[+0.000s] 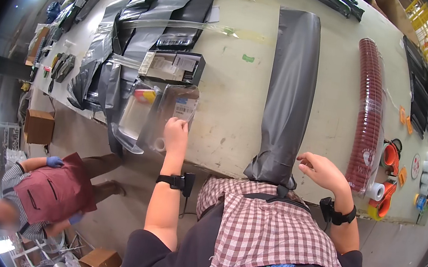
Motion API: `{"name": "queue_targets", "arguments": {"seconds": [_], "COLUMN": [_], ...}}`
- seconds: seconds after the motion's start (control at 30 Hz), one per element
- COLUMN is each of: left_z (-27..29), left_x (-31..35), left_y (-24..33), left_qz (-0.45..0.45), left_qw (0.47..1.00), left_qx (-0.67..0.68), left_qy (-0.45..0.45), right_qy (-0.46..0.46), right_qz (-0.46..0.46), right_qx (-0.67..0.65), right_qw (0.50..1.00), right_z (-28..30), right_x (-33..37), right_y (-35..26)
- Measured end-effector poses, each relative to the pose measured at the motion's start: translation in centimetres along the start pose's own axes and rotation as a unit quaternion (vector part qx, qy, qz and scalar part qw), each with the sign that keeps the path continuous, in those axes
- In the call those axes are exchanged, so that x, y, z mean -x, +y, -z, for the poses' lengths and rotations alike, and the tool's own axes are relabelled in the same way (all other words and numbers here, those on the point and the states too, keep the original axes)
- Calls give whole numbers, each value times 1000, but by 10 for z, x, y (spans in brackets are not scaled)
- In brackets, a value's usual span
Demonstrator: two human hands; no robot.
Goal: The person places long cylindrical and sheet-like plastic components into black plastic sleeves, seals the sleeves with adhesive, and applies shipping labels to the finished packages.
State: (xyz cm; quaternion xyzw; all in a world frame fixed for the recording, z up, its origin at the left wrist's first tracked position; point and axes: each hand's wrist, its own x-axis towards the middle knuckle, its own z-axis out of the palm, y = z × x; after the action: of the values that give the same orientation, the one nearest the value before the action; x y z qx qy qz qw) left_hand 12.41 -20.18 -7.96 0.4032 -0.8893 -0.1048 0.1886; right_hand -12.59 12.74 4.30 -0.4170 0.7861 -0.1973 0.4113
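Observation:
A long dark grey plastic bag (291, 89) lies lengthwise in front of me, its near end crumpled at the table edge. My right hand (321, 171) hovers just beside that end, fingers loosely bent and apart, holding nothing I can see. To the left, my left hand (176, 133) is closed in a pinch over the near edge of a clear plastic bin (166, 107) with a labelled packet (183, 103) inside. Whatever its fingertips hold is hidden. A small white roll (159, 144) sits just below that hand.
Dark bags (146, 29) are heaped left of a black box of labels (175, 67). A stack of dark red cups (367, 109) in clear wrap lies right, near orange tape dispensers (385, 200). Another person in a red apron (58, 186) stands at lower left.

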Motion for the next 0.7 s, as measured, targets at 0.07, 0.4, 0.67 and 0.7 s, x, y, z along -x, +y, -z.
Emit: {"name": "queue_targets", "arguments": {"seconds": [0.07,0.4,0.67,0.7], "left_z": [11,19,74,72], "left_x": [-5,-27,-66,-71], "left_y": [9,5,97,103], "left_qz": [43,53,-8,-34], "left_qw": [997,995,998,996], "left_qx": [54,-28,-49,-69], "left_qy": [-27,-81,28,36], "right_qy": [4,18,66,82], "right_qz": [10,46,161,174], "right_qx": [-7,-17,-121,-77], "right_qw": [1000,999,977,978], "right_z": [2,6,19,18], "right_x": [4,6,-3,-7], "right_y": [1,-12,-57,-60]}}
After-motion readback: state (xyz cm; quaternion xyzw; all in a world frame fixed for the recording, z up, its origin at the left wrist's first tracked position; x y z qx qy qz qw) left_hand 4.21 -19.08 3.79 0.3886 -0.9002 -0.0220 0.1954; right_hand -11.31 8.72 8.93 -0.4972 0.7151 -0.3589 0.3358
